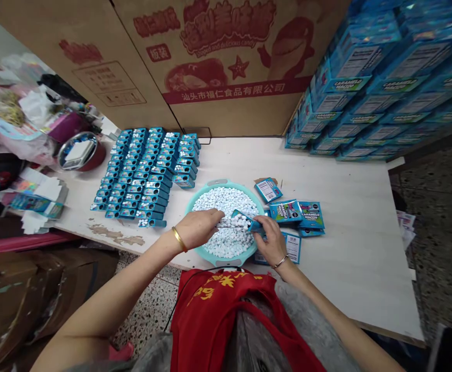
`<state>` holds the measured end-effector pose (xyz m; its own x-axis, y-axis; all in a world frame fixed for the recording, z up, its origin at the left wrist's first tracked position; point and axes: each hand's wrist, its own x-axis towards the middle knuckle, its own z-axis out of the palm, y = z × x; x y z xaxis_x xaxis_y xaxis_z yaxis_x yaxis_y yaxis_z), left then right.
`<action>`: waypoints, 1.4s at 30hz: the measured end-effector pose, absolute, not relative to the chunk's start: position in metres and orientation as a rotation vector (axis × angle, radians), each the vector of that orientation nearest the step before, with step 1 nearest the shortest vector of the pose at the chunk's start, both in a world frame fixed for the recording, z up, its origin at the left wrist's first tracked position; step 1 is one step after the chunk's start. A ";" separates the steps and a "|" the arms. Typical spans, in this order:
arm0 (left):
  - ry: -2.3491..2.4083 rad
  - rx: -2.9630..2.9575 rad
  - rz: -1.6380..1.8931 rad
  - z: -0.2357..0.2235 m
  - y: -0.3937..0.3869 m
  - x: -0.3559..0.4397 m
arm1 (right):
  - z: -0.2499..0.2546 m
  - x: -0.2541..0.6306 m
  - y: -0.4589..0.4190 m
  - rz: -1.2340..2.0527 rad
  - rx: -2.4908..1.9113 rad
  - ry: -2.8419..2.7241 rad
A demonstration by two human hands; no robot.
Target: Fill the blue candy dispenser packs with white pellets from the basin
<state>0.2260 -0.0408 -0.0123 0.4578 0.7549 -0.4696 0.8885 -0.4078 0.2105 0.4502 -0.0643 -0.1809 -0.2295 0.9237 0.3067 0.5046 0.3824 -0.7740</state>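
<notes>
A teal basin (195, 200) full of small white candies (226, 199) sits at the near edge of the white table (346, 206). Over it my left hand (198, 227) is closed, fingers pressed together on the candies and against the open end of a small blue box (245, 221). My right hand (268, 238) grips that box from the right, holding it tilted over the basin. Flat blue boxes (298, 212) lie just right of the basin.
Several rows of filled blue boxes (148, 173) stand left of the basin. Stacked blue cartons (385, 82) fill the back right, big cardboard cartons (226, 62) the back. A metal bowl (79, 151) and clutter lie far left.
</notes>
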 end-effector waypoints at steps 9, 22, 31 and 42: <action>1.488 2.361 -0.562 0.016 -0.052 0.265 | -0.190 0.449 -0.069 0.729 -1.221 -1.906; 1.701 1.880 -0.298 -0.161 -0.062 0.182 | -0.185 0.470 -0.067 0.751 -1.321 -1.756; 1.532 1.840 0.025 -0.206 -0.061 0.226 | -0.185 0.480 -0.066 0.744 -1.442 -1.583; 1.358 2.076 0.102 -0.064 -0.060 0.190 | -0.179 0.462 -0.064 0.689 -1.298 -1.817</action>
<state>0.1896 -0.0604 -0.0644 0.4614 0.8440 -0.2734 0.7937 -0.2550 0.5523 0.4617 -0.0637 -0.1795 -0.1708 0.9437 0.2833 0.5189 0.3306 -0.7883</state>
